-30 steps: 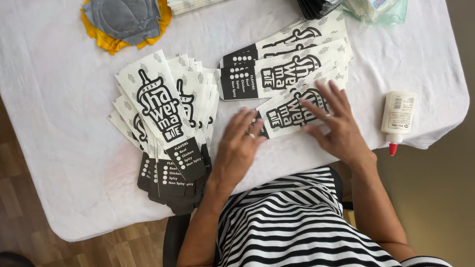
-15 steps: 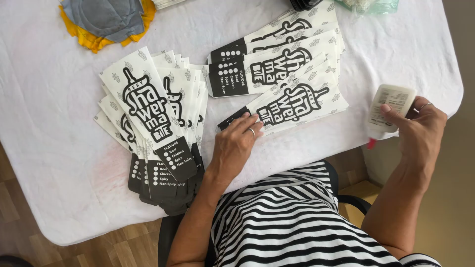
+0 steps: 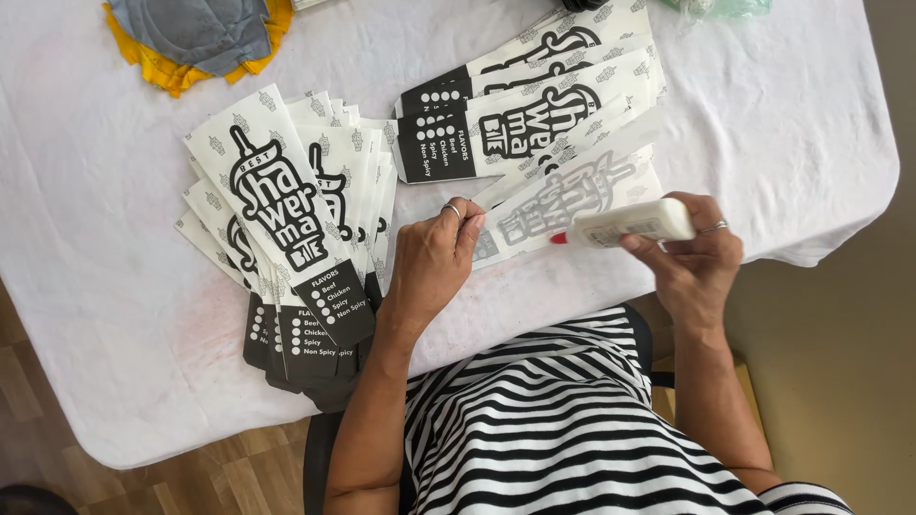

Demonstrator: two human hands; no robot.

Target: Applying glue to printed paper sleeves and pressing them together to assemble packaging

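1. At the far left, a fanned pile of paper bags (image 3: 286, 238) is lying on the white tablecloth (image 3: 105, 257), black and white print facing up.
2. The left hand (image 3: 431, 262) is pressing down on the near end of one paper sleeve (image 3: 572, 195), fingers curled and pinching its edge.
3. That sleeve is lying flat, just below a second stack of bags (image 3: 534, 105); it is showing its pale side, the print looking faint through the paper.
4. The right hand (image 3: 695, 256) is gripping a white glue bottle (image 3: 630, 222), fingers wrapped around it, red tip pointing at the sleeve.
5. Judging by this, squeezing too hard could be smearing glue onto the cloth or neighbouring bags, sticking them together.
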